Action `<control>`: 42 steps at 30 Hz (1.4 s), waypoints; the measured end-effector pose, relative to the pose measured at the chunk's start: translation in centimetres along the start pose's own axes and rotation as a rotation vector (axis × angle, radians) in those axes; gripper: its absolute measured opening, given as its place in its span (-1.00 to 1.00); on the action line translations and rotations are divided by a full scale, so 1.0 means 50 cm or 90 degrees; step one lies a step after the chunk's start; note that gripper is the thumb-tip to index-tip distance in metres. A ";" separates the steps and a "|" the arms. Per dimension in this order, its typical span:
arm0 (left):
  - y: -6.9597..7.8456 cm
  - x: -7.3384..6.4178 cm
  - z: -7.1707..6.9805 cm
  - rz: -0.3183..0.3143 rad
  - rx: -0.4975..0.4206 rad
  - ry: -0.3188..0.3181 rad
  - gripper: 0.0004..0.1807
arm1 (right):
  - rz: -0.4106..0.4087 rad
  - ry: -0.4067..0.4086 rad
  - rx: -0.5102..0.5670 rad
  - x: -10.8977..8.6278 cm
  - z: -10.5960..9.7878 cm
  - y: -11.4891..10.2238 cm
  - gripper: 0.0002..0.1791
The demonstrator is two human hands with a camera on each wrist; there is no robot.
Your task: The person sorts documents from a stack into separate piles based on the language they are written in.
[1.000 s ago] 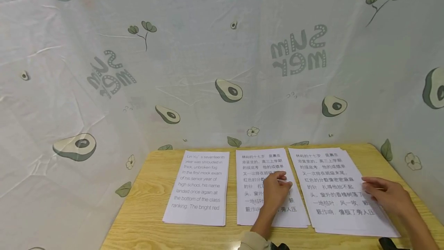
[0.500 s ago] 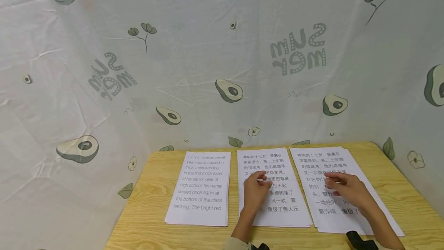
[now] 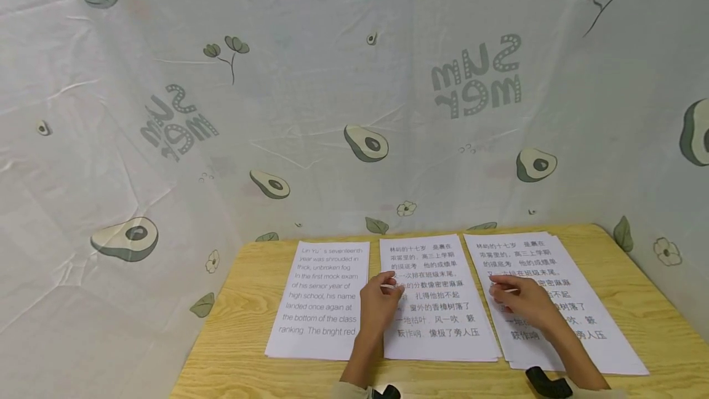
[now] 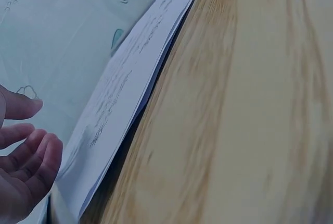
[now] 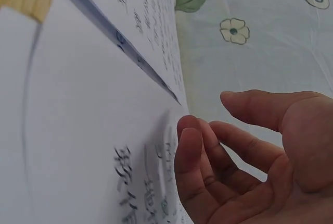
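Three stacks of printed paper lie side by side in the head view: a left stack [image 3: 316, 300] with English text, a middle stack [image 3: 437, 319] and a right stack [image 3: 587, 325] with Chinese text. Over the gap between the left and middle stacks is my left hand [image 3: 380, 300], its fingers loosely bent and holding nothing. My right hand [image 3: 526, 303] hovers over the left part of the right stack, thumb apart from the bent fingers, as the right wrist view shows the same hand [image 5: 244, 156] with nothing in it. Each hand hides some of the print under it.
The stacks lie on a yellow wood-grain table [image 3: 221, 337]. A pale curtain [image 3: 310, 97] printed with avocados, leaves and mirrored lettering hangs behind and along the sides. Dark wrist devices show at the bottom edge, one of them a black mount [image 3: 548, 382] by the right wrist.
Both hands have moved left: the left from the middle stack toward the left one, the right from the right stack's outer edge across to its left part. The paper stacks stay put.
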State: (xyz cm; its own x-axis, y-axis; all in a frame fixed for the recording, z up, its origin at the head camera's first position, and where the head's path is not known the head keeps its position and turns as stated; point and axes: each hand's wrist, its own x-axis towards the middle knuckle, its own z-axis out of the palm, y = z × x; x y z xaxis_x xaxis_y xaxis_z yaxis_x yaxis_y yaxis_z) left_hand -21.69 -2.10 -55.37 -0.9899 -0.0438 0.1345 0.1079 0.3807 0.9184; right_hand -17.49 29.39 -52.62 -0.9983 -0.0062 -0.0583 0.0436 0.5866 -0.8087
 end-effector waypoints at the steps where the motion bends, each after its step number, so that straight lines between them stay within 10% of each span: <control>1: -0.003 0.000 -0.005 0.000 0.003 0.000 -0.58 | 0.004 0.003 -0.006 0.001 0.005 -0.001 -0.46; 15: -0.028 0.013 -0.054 0.010 0.067 0.015 -0.62 | 0.012 0.020 -0.060 0.000 0.042 -0.022 -0.47; 42: -0.040 0.020 -0.041 0.015 0.168 -0.024 -0.89 | -0.029 0.041 -0.134 0.006 0.063 -0.022 -0.60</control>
State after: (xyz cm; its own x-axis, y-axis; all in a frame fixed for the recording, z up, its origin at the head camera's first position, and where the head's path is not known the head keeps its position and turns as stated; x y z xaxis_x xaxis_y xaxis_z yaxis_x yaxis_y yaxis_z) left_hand -22.69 -4.81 -56.29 -0.9907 0.0008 0.1362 0.1084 0.6097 0.7852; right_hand -17.69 26.17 -53.58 -0.9998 0.0112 0.0181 -0.0038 0.7426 -0.6697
